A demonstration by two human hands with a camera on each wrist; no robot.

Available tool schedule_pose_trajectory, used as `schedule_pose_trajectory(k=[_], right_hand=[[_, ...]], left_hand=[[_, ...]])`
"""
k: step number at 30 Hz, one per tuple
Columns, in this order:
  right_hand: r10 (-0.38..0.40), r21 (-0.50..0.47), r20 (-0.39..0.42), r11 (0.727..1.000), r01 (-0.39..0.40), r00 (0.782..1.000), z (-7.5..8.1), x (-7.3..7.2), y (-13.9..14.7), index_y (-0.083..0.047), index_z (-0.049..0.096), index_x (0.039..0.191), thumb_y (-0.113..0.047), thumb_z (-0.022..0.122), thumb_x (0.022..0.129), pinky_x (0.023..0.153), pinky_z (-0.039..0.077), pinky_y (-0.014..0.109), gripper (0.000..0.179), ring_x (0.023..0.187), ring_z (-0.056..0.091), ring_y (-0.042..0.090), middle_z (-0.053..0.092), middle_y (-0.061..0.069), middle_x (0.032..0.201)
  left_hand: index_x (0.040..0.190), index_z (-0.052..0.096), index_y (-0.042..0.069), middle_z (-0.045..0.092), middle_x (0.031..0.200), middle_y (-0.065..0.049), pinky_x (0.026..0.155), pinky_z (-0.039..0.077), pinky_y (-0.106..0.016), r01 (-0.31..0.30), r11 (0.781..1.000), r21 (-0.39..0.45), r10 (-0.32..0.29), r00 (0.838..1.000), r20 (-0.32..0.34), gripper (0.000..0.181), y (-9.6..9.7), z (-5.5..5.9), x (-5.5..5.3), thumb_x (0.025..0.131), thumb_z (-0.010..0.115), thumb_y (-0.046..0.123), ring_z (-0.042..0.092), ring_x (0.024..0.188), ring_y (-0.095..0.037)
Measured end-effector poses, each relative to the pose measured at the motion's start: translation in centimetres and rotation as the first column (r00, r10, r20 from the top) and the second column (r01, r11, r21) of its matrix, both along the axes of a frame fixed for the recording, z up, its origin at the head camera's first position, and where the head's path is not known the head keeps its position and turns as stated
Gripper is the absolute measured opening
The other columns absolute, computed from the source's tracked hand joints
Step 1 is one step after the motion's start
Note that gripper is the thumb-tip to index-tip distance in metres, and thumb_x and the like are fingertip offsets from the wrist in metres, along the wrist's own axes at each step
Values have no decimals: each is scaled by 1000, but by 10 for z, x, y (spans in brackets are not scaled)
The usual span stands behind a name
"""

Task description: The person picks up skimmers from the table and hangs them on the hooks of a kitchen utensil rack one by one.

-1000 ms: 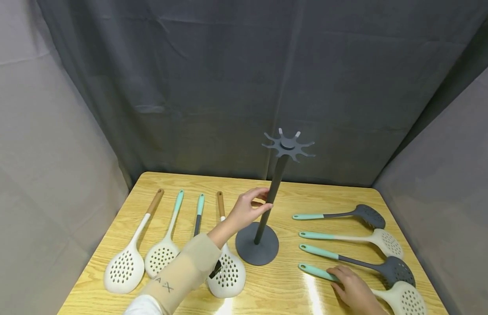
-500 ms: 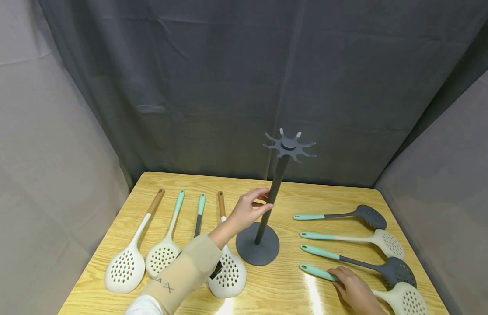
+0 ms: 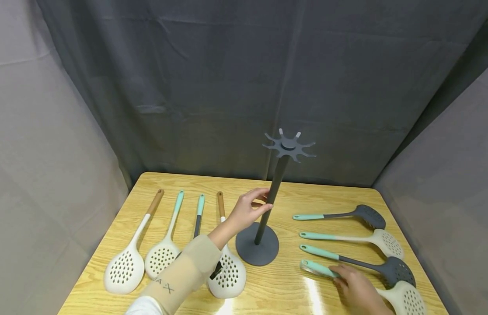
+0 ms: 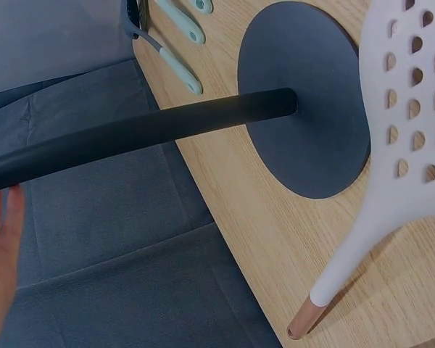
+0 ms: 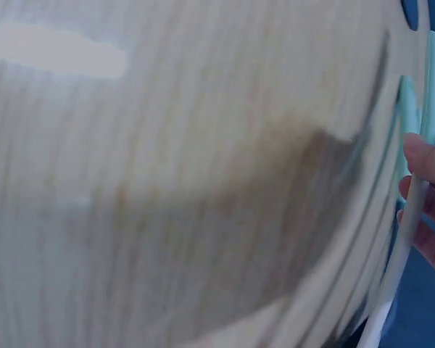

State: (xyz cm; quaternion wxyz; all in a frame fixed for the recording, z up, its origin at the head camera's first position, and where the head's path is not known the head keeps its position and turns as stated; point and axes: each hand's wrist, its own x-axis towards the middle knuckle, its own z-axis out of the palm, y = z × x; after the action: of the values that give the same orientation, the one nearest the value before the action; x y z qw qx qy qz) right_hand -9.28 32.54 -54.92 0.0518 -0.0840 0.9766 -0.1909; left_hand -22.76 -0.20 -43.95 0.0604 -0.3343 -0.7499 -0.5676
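Head view: the left hand [image 3: 249, 211] curls round a dark stand's pole [image 3: 277, 175]; toward its four o'clock, the right hand [image 3: 356, 286] pinches a mint-handled white turner [image 3: 392, 295]. Left wrist view: that hand touches the pole, nine o'clock. Right wrist view: the turner is held, three o'clock.

White glare marks the table [image 3: 283, 284] in 2 views; the right wrist's looks blurred.
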Motion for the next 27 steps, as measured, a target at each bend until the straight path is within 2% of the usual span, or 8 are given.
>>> schedule_pose_trajectory(k=[3,6,10,15,17,22,27], right_hand=[[-22,-37,-4,999,22,1000,9,-1,-4,-11,66,108,-5,69,79,61,51,24,30,81,61,16,62,1,97],[-11,-53,-72,999,7,997,17,-3,-8,-7,66,108,0,69,77,59,51,24,32,80,62,19,62,5,97],[-1,-59,-150,998,-8,989,22,-6,-11,-4,66,106,4,71,73,57,50,21,34,77,62,16,62,5,94],[-10,-112,-176,994,-10,984,32,-10,-15,-3,67,104,4,71,74,52,47,16,31,69,59,8,62,3,90],[-18,-124,-176,992,-4,984,38,-11,-18,-4,67,103,3,71,74,52,47,16,30,68,58,7,62,2,90],[-13,-134,-198,991,-14,980,49,-14,-23,-4,68,102,1,71,74,49,43,16,29,63,52,-1,62,1,88],[-13,-126,-251,992,-19,968,63,-18,-27,-4,68,102,0,73,72,46,41,18,31,59,46,-2,64,3,89]], left_hand=[[121,55,3,58,112,-11,77,53,-19,0,1000,-4,0,1000,2,38,0,-1,0,85,64,9,60,96,-20],[122,55,3,58,112,-11,77,53,-19,2,1000,-4,-2,1000,0,38,0,-1,0,85,65,10,60,96,-21],[122,55,3,59,112,-11,76,53,-20,2,1000,-5,-2,1000,-8,39,0,-2,-1,85,65,9,61,95,-20],[121,54,-3,58,112,-17,78,54,-24,6,1000,-22,-6,1000,10,37,-3,21,14,85,62,3,61,96,-26],[121,53,-4,57,112,-19,78,54,-26,3,1000,-29,-3,1000,17,37,-3,22,14,85,62,1,61,96,-29],[122,54,2,58,114,-13,78,53,-23,-9,1000,-25,10,1000,21,39,0,-1,-1,85,64,7,61,95,-24],[122,55,6,58,113,-9,77,53,-20,-6,1000,-8,6,1000,21,39,-1,-2,-1,85,65,11,62,95,-20]])
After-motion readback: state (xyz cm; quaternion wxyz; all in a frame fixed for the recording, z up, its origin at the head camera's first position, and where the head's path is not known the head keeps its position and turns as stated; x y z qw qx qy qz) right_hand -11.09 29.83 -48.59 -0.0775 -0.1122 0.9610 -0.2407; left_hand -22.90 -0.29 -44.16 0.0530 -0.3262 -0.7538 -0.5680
